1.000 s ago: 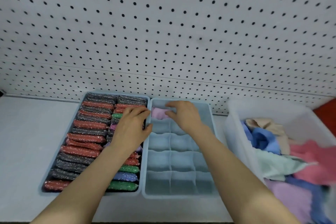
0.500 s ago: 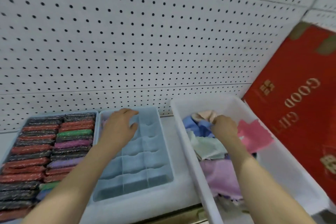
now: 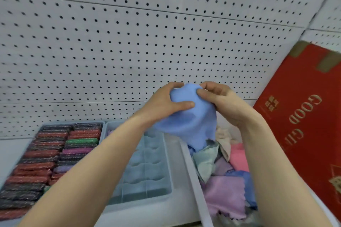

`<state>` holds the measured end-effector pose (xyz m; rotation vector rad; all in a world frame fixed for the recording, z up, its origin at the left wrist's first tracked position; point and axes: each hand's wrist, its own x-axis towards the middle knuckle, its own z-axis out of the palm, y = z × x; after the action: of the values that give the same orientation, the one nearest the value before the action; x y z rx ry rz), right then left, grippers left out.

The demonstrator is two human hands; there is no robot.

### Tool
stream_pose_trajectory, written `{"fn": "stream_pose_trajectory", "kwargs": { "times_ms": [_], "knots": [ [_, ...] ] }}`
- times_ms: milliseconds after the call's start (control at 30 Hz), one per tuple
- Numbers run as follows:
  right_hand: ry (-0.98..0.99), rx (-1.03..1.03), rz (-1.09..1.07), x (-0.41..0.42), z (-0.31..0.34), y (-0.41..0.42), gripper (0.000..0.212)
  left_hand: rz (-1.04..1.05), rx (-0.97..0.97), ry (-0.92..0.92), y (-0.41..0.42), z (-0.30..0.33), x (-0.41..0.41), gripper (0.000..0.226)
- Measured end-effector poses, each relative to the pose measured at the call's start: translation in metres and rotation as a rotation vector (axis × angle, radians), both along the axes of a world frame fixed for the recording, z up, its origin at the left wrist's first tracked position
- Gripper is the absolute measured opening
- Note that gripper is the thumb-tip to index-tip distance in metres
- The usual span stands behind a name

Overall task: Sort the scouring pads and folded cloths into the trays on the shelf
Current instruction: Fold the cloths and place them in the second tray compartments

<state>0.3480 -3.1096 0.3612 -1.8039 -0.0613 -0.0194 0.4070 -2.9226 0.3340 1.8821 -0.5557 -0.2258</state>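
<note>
Both hands raised in front of the pegboard wall (image 3: 129, 42), holding one blue cloth (image 3: 190, 118) between them. Left hand (image 3: 166, 103) grips the cloth's upper left part: fingers curled over its top edge, thumb pressed across the front. Right hand (image 3: 221, 101) pinches the upper right part, thumb and fingertips closed on the fabric. Cloth bunched at top, rest hanging loose; its lower edge hangs just above the heap in the bin, contact there not clear.

White bin (image 3: 195, 180) at near right, on the shelf (image 3: 11, 153). Inside it a loose heap of cloths (image 3: 225, 190): purple, pale green, pink, beige and darker blue pieces, unfolded and overlapping.

Centre: light blue divider tray (image 3: 147, 177), compartments in a grid. Part of it hidden behind the left forearm. A small bit of pale purple shows in the far left compartment (image 3: 110, 132); too little visible to say what it is.

Left: second blue tray (image 3: 103, 131), packed with scouring pads (image 3: 46, 155) standing on edge in two columns. Mostly red and dark grey, with a green, a magenta and a purple one in the right column. The two trays stand just beside each other, edges touching or nearly so.

Far right: red carton (image 3: 302, 116) leaning against the wall, gold lettering reading "GOOD" and part of another word, brown tape at its top corner.
</note>
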Motion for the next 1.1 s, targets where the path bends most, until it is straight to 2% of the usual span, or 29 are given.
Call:
{"fn": "stream_pose_trajectory", "kwargs": {
  "times_ms": [67,100,200,333,433,500,567,667,700,833,867,933,1033,1100],
  "knots": [
    [-0.032,-0.082,-0.059,-0.001,0.007,0.003,0.016,0.045,-0.101,0.050,0.017,0.006,0.005,0.035],
    [-0.028,-0.100,-0.077,-0.001,0.008,0.003,0.017,0.056,-0.170,0.090,0.025,0.008,0.007,0.027],
    [-0.005,-0.092,-0.100,-0.001,0.010,0.007,0.017,0.126,-0.307,0.118,0.052,0.013,0.012,0.023],
    [-0.012,-0.052,-0.098,0.005,0.011,0.027,0.018,0.212,-0.318,0.030,0.073,0.020,0.010,0.022],
    [-0.019,-0.037,-0.068,0.007,0.015,0.042,0.016,0.242,-0.310,-0.019,0.088,0.025,0.004,0.009],
    [-0.037,-0.194,-0.018,0.007,0.020,0.054,0.017,0.213,-0.300,-0.046,0.097,0.027,-0.001,0.004],
    [-0.066,-0.343,0.058,0.008,0.022,0.076,0.024,0.184,-0.262,-0.101,0.099,0.029,-0.006,0.009],
    [-0.124,-0.201,0.085,0.013,0.021,0.107,0.006,0.168,-0.243,-0.179,0.101,0.031,-0.012,0.009],
    [-0.139,-0.131,0.060,0.015,0.022,0.112,0.006,0.173,-0.215,-0.210,0.105,0.029,-0.011,0.012],
    [-0.126,0.147,-0.029,0.016,0.030,0.107,0.004,0.207,0.267,-0.216,0.143,0.008,-0.005,0.025],
    [-0.106,0.205,-0.041,0.015,0.031,0.104,0.004,0.220,0.287,-0.179,0.154,0.002,-0.005,0.029],
    [-0.080,0.265,-0.058,0.013,0.030,0.099,0.007,0.248,0.119,-0.077,0.174,-0.005,-0.005,0.027],
    [-0.073,0.299,-0.021,0.007,0.028,0.092,0.008,0.332,-0.265,0.111,0.195,-0.005,-0.006,0.004],
    [-0.069,0.363,0.031,0.003,0.026,0.089,0.017,0.343,-0.483,0.215,0.203,-0.005,-0.004,0.005]
  ]
}}
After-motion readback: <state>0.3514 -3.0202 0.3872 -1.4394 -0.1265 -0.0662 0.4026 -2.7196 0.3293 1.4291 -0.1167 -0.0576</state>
